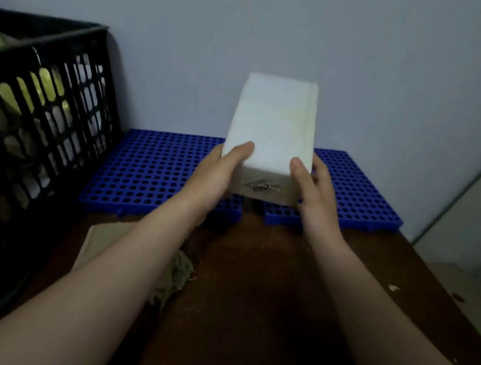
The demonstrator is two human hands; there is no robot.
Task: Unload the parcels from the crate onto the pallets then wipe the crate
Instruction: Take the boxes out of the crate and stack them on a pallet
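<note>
Left hand (218, 174) and right hand (316, 191), grip round near end of white parcel (272, 125), long axis away toward wall (287, 18)

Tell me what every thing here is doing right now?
white parcel, lifted, tilted, not set down
left hand, grips the parcel's left side
right hand, grips the parcel's right side
blue pallets, side by side on the table, bare where visible
black crate, upright, parcels inside
cloth, crumpled on the table
</note>
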